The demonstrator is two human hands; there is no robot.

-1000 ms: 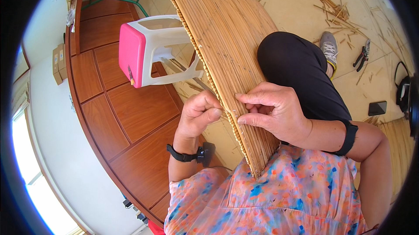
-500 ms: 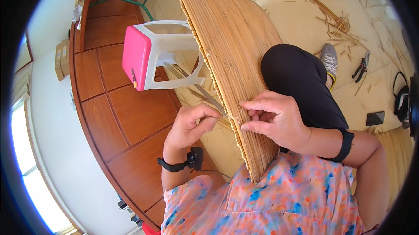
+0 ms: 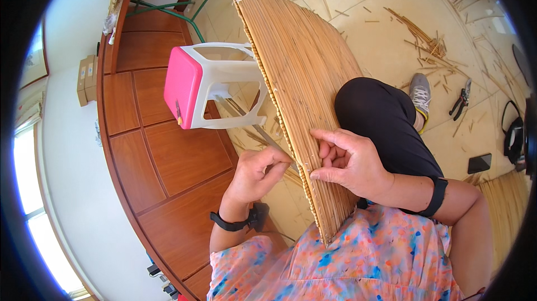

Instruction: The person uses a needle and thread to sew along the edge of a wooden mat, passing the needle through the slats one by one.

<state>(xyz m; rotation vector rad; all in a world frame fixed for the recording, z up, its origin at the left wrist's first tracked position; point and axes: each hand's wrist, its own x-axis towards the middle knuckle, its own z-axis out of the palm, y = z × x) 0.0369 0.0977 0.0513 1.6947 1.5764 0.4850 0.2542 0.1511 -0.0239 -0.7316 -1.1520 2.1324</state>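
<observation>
A mat of thin bamboo slats [image 3: 302, 72] stands on edge across my lap and runs away from me over the tiled floor. My right hand [image 3: 349, 161] grips its near edge, thumb on the rim and fingers spread on the slats. My left hand [image 3: 257, 175] is pinched shut on a thin pale strip [image 3: 254, 125] that runs from the mat's edge toward the stool. It sits just left of the rim, apart from my right hand. A black band is on each wrist.
A pink-topped white plastic stool [image 3: 207, 91] lies on its side to the left of the mat. A curved wooden wall panel [image 3: 168, 167] lies beyond it. Bamboo offcuts [image 3: 425, 38], pliers [image 3: 461, 97] and a dark phone [image 3: 480, 163] lie on the floor at right.
My left hand has slid left, away from the mat's edge, drawing the thin strip with it. My right hand keeps its grip on the rim.
</observation>
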